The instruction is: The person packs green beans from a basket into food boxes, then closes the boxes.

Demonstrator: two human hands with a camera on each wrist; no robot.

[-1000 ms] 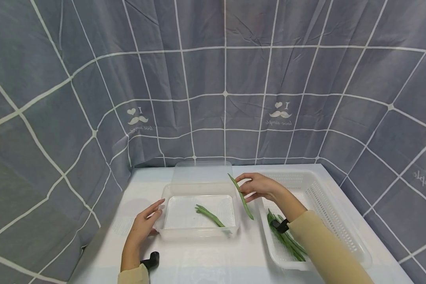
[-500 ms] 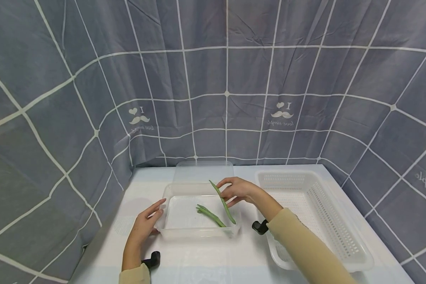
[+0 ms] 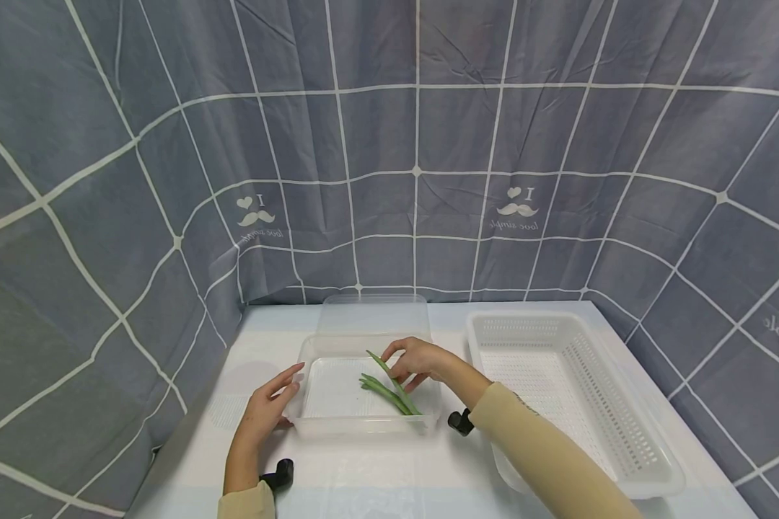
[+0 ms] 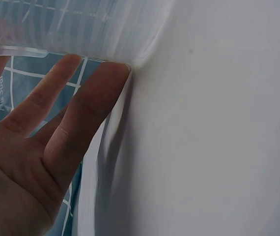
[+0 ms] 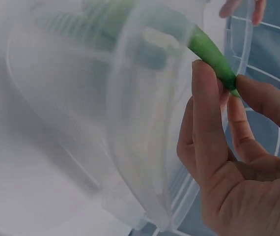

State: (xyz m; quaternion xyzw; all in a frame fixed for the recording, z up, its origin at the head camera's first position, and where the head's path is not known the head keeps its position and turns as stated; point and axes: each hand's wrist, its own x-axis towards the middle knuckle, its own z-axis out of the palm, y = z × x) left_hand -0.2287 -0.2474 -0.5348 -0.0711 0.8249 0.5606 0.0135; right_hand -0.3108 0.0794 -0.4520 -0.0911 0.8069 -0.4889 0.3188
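My right hand (image 3: 422, 360) pinches a green bean (image 3: 397, 387) between thumb and fingertips, inside the right part of a clear plastic container (image 3: 337, 427). Other green beans (image 3: 378, 389) lie on the container's floor, close beside the held one. In the right wrist view, the pinched bean (image 5: 211, 56) slants behind the container's translucent wall, its tip between the fingers. At the container's left side, my left hand (image 3: 262, 407) rests its fingertips against the wall. The left wrist view shows these fingers (image 4: 83, 113) extended and spread, touching the plastic edge.
To the right stands a white perforated basket (image 3: 597, 404), partly covered by the right sleeve. A flat clear plastic piece (image 3: 373, 315) lies behind the container. A grey checked curtain (image 3: 383, 180) encloses the back and sides of the white table (image 3: 357, 483).
The right hand has moved left and down, carrying the green bean from the gap beside the basket into the container. The left hand has stayed at the container's side.
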